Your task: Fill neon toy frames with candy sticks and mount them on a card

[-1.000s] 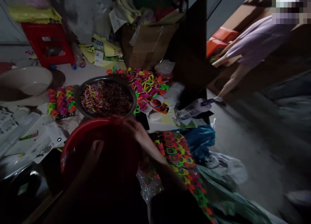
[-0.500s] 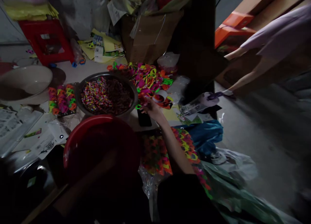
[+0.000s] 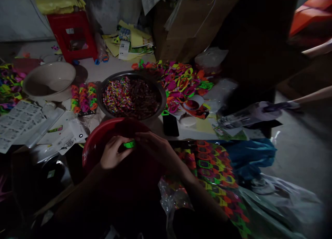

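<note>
My left hand (image 3: 114, 152) is closed on a bright green plastic toy watch (image 3: 129, 144), held above the large red basin (image 3: 90, 142). Close to its right is my right hand (image 3: 157, 145), fingers stretched towards the watch; shadow hides the fingertips in part, and I see nothing in them. The inside of the basin is too dark to make out. Behind it stands a metal bowl (image 3: 163, 98) of small wrapped sweets (image 3: 119, 95), with darker brown pieces on its right side. A pile of colourful toy watches (image 3: 178, 81) lies beside that bowl.
A black phone (image 3: 170, 125) lies at the table edge. Packed rows of watches (image 3: 207, 163) sit to my right. At the left are a pale bowl (image 3: 52, 78) and printed sheets (image 3: 19, 123). A red stool (image 3: 72, 35) and cardboard box (image 3: 186, 31) stand behind. Another person's arm (image 3: 315, 95) shows at right.
My right hand has come back from beside the watch pile to above the red basin. My left hand has risen out of the shadow and now holds the green toy watch. The view has swung left.
</note>
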Demonstrator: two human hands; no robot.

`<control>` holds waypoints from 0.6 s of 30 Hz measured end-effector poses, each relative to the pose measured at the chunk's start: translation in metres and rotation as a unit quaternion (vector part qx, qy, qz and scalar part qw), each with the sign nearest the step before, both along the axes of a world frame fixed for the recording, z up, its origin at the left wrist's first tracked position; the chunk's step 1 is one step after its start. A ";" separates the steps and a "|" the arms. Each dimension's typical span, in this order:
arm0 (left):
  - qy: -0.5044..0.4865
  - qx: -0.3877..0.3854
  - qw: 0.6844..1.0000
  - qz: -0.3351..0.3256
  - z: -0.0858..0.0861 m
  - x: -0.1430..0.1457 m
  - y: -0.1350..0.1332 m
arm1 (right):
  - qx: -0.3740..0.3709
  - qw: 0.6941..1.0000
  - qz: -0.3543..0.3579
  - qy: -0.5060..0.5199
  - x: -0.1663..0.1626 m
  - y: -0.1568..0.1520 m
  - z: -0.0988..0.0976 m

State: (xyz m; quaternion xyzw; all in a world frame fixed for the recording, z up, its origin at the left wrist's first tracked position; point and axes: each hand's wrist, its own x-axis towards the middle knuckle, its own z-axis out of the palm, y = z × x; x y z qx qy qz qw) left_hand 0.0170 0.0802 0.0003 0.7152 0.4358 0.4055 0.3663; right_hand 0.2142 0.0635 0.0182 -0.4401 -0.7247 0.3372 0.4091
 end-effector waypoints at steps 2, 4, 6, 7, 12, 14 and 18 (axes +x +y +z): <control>0.027 0.056 0.998 -0.004 0.002 -0.003 0.001 | 0.011 1.000 -0.002 -0.001 -0.003 -0.002 0.001; 0.053 0.107 0.993 -0.007 0.003 -0.005 0.001 | 0.018 1.000 -0.005 0.004 -0.006 -0.004 0.003; 0.084 0.159 0.984 -0.006 0.005 -0.007 0.001 | 0.025 1.000 0.000 0.003 -0.008 -0.006 0.007; 0.104 0.186 0.977 -0.004 0.006 -0.007 0.001 | 0.032 0.999 0.007 -0.002 -0.010 -0.007 0.009; 0.223 0.304 0.926 -0.008 0.017 -0.010 0.000 | 0.099 0.994 0.023 -0.038 -0.015 -0.010 0.012; 0.249 0.328 0.911 -0.014 0.021 -0.011 -0.002 | 0.115 0.992 0.017 -0.052 -0.016 -0.011 0.011; 0.272 0.333 0.903 -0.017 0.025 -0.011 -0.004 | 0.120 0.990 0.014 -0.070 -0.018 -0.014 0.010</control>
